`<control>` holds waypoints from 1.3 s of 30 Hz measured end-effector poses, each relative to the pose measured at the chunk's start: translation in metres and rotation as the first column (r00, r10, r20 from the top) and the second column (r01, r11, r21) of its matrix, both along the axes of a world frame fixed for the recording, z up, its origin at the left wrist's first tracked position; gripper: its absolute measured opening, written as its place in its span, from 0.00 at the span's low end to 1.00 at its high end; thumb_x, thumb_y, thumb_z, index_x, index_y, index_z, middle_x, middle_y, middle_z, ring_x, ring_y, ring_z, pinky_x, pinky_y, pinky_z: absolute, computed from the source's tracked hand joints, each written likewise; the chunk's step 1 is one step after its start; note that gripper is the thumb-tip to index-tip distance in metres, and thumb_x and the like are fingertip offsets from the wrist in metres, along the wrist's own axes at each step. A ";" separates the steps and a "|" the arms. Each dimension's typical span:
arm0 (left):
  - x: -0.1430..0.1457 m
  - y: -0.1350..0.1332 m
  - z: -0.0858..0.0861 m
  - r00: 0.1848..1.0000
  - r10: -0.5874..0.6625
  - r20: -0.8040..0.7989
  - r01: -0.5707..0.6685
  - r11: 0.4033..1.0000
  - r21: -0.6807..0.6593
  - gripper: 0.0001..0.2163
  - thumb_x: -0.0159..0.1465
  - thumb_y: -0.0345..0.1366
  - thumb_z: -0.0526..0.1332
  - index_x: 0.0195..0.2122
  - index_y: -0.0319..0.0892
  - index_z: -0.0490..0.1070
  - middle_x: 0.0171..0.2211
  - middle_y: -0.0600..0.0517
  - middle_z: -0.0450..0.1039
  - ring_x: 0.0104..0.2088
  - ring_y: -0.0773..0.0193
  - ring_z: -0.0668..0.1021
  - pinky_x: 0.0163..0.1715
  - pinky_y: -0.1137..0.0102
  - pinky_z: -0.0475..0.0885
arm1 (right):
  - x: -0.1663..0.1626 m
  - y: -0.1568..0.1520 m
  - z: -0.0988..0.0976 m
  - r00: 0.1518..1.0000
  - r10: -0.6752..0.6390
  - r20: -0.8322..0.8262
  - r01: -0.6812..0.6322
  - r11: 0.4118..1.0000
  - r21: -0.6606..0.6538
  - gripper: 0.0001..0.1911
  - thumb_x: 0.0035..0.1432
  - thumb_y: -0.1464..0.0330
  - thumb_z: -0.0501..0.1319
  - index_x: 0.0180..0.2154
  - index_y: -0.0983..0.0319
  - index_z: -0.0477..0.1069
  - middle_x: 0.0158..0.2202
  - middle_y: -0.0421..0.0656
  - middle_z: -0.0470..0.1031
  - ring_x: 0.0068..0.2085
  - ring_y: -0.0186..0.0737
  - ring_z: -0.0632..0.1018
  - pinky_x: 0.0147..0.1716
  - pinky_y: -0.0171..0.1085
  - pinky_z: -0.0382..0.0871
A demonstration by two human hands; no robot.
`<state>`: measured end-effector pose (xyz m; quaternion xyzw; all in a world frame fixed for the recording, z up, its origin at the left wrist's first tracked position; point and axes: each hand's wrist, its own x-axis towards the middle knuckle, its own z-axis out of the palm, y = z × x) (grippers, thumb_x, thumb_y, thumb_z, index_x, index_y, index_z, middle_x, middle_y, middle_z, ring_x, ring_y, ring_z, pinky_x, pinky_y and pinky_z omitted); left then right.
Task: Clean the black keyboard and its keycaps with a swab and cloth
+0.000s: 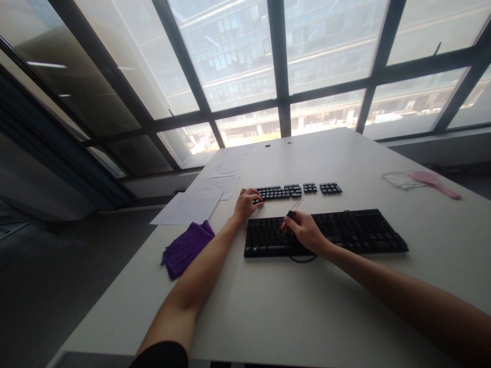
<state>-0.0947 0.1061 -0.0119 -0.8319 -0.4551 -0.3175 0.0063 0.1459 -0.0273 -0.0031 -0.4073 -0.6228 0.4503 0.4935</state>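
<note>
A black keyboard [353, 232] lies on the white table, its keycaps off across much of the visible frame. Over its left half, my right hand [303, 228] is closed around a keycap puller [291, 214] with a dark handle; thin wire loops stick out from it. Beyond the keyboard, loose black keycaps [279, 192] are laid out in rows. My left hand [246, 203] is at the left end of these rows, fingers bent and closed on a keycap there. Two smaller blocks of keycaps [330, 188] sit to the right.
A folded purple cloth [188, 249] lies left of my left forearm. Paper sheets [187, 207] spread along the table's left edge. At the right are a pink handled object [431, 181] and a clear plastic bag [399, 179]. Large windows [238, 56] stand behind the table [307, 306].
</note>
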 end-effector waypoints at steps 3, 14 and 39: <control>0.000 -0.002 0.005 1.000 0.021 0.021 -0.021 1.000 -0.012 0.04 0.56 0.34 0.70 0.33 0.43 0.79 0.42 0.49 0.74 0.46 0.57 0.70 0.51 0.61 0.66 | 0.003 0.004 0.004 0.994 -0.028 -0.104 0.018 0.996 -0.093 0.17 0.59 0.57 0.60 0.28 0.63 0.70 0.27 0.46 0.77 0.27 0.39 0.75 0.25 0.35 0.66; 0.046 -0.101 0.033 0.985 -0.096 0.141 0.108 0.991 -0.080 0.07 0.67 0.36 0.58 0.36 0.43 0.76 0.37 0.50 0.75 0.40 0.60 0.75 0.44 0.65 0.69 | 0.010 -0.007 0.007 0.976 -0.007 0.218 -0.026 0.989 0.148 0.10 0.60 0.65 0.59 0.28 0.63 0.68 0.24 0.40 0.72 0.27 0.37 0.71 0.29 0.35 0.62; 0.060 -0.145 0.026 0.956 -0.295 0.005 0.279 0.900 -0.336 0.09 0.56 0.38 0.68 0.34 0.41 0.71 0.35 0.50 0.72 0.38 0.58 0.72 0.40 0.66 0.68 | 0.007 -0.015 -0.004 0.951 0.000 0.309 -0.079 0.966 0.245 0.08 0.59 0.70 0.59 0.27 0.62 0.68 0.26 0.41 0.74 0.28 0.38 0.73 0.29 0.34 0.63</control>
